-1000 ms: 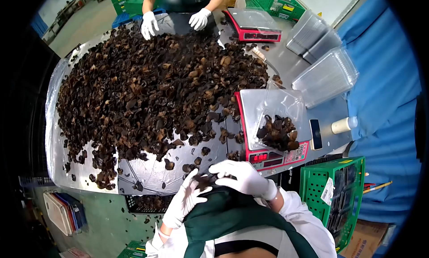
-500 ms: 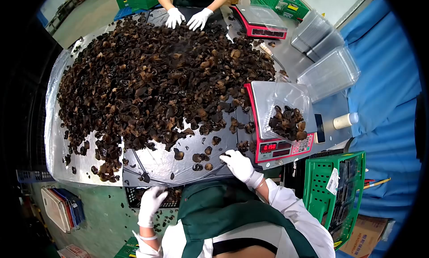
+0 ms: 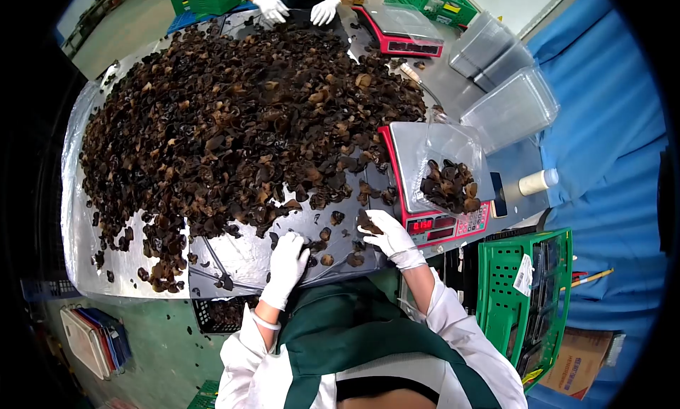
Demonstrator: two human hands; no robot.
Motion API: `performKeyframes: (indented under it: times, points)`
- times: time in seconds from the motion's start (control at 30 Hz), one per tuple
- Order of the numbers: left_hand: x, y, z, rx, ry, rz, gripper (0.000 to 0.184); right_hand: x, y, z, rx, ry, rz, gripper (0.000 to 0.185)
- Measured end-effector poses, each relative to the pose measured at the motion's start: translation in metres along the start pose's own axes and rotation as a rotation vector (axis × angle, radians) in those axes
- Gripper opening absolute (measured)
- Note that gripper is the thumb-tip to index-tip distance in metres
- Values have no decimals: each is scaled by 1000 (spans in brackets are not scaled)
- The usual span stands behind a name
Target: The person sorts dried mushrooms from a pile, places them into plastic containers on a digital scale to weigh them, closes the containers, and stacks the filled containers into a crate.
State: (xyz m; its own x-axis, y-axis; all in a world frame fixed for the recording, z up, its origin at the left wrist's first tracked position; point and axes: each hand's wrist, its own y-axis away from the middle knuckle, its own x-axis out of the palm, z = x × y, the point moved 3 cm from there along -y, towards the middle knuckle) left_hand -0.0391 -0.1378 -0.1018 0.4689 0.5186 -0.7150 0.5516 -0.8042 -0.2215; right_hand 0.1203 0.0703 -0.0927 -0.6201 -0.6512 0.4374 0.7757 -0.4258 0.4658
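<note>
Both my hands wear white gloves. My right hand (image 3: 388, 235) is closed on a dark piece of wood ear mushroom (image 3: 367, 222), just left of the near scale's display. My left hand (image 3: 287, 264) reaches over the table's front edge, fingers stretched out beside loose mushroom pieces (image 3: 326, 259); nothing shows in it. Beyond spreads a big heap of wood ear mushrooms (image 3: 234, 132). To the right, a red-edged scale (image 3: 407, 150) reads 0.150. On it a clear plastic tub (image 3: 464, 143) lies tilted with mushrooms (image 3: 450, 186) in it.
Across the table, a co-worker's gloved hands (image 3: 324, 10) are at the heap's far edge. A second scale (image 3: 404, 26) and stacked clear tubs (image 3: 513, 104) stand at right. A phone (image 3: 499, 195) and white bottle (image 3: 538, 182) lie nearby. A green crate (image 3: 499, 288) stands low right.
My left hand has moved up and right from beside the table edge onto the tabletop. The right hand now holds a mushroom piece. The co-worker's hands have drawn back and apart.
</note>
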Motion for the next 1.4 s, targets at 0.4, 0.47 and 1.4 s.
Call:
performKeyframes:
  times: [0.4, 0.47, 1.4]
  points:
    - [-15, -4, -37, -596, 1349, 358, 63, 79, 26, 21, -512, 706, 115, 29]
    - [-14, -6, -38, -627, 1515, 353, 62, 91, 27, 20, -504, 733, 224, 33]
    - [-61, 71, 39, -901, 1268, -176, 17, 140, -74, -20, -719, 1160, 292, 12]
